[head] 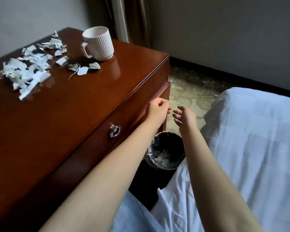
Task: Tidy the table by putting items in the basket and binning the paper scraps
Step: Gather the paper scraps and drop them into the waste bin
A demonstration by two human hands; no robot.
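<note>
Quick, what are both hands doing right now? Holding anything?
Left hand: fingers curled, can't tell if it holds anything.
Right hand: open, holding nothing.

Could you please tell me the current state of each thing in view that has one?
mug: upright on the table.
paper scraps: scattered on the table, not yet binned.
bin: uncovered, lined, some scraps inside.
drawer: closed.
left hand: loosely curled, nothing visible in it.
right hand: fingers spread, empty.
</note>
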